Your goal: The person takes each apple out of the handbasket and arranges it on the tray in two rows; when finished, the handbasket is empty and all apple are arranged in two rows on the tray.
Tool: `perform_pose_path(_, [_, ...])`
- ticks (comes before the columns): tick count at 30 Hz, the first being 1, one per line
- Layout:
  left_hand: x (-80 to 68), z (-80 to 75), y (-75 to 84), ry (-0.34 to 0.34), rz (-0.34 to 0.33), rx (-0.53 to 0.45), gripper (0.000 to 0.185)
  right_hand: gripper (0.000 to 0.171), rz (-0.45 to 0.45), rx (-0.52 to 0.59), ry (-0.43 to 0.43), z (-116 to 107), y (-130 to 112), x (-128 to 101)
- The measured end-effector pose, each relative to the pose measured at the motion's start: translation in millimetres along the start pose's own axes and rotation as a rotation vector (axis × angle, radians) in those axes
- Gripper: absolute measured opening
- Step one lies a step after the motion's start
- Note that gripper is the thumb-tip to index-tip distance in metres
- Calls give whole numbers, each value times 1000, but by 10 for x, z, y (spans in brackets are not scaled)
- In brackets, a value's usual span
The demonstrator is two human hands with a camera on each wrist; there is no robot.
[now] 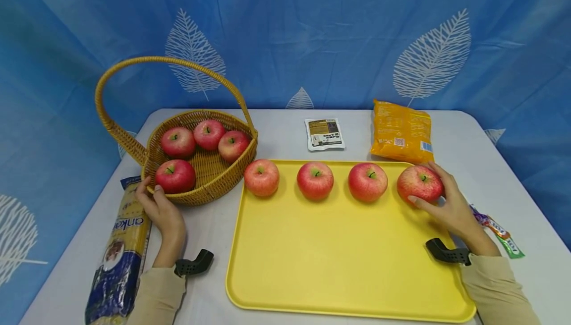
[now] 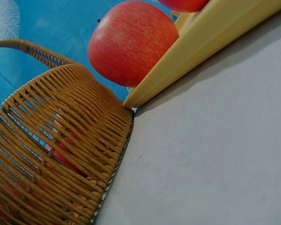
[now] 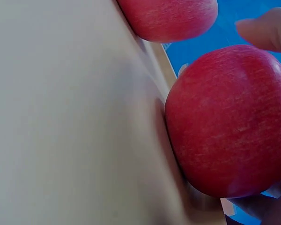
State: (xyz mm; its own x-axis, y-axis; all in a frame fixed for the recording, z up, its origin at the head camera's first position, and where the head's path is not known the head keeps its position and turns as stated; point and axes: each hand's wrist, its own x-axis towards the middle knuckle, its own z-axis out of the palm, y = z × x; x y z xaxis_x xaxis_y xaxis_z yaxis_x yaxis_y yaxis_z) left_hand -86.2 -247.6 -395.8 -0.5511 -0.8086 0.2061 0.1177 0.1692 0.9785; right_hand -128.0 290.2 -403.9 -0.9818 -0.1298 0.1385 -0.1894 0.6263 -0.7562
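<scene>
My left hand [image 1: 162, 216] rests its fingertips on the near left rim of a wicker basket [image 1: 223, 182], its fingers fairly straight; the left wrist view catches the basket's woven side but not the hand. Several red apples sit in the basket, one red apple [image 1: 176, 176] right by those fingertips. Over the far right corner of a yellow tray [image 1: 343, 255], my right hand [image 1: 452, 211] holds a red apple [image 1: 420, 184], thumb on the near side and fingers behind. Beside it stand a red apple [image 1: 368, 182], another apple [image 1: 315, 181] and a paler apple [image 1: 261, 178], in a row along the tray's far edge.
An orange bag [image 1: 401, 132] lies behind the tray's far right corner, and a small white-and-brown packet [image 1: 324, 134] behind its middle. Small candy wrappers [image 1: 497, 231] lie right of the tray. A long blue-and-gold package [image 1: 120, 253] lies beside the left forearm.
</scene>
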Motion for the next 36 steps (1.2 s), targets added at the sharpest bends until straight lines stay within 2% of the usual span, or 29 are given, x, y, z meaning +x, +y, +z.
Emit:
perform_pose_path(5, [-3, 1, 11, -6, -5, -9, 34, 83, 14, -15, 23, -35, -51, 2])
perform_pose_path(8, [-6, -4, 13, -7, -1, 5, 34, 82, -14, -28, 52, -60, -83, 2])
perform_pose_path(13, [-6, -9, 13, -5, 7, 17, 34, 82, -100, -30, 127, -73, -142, 0])
perform_pose_path(16, [-6, -6, 13, -6, 7, 10, 34, 81, -189, -13, 181, -70, -223, 8])
perform_pose_path(21, [-1, -5, -5, -2, 0, 18, 33, 70, -320, -2, 236, -61, -434, 26])
perform_pose_path(26, [-3, -13, -21, 2, -4, 12, 33, 63, -338, 0, 197, -4, -618, 12])
perform_pose_path(32, [-5, -9, -24, -3, -4, -4, 33, 65, -447, -9, 138, 163, -780, 61])
perform_pose_path(36, [9, -1, -28, -3, -4, -12, 33, 62, -479, -37, 76, 295, -891, 128])
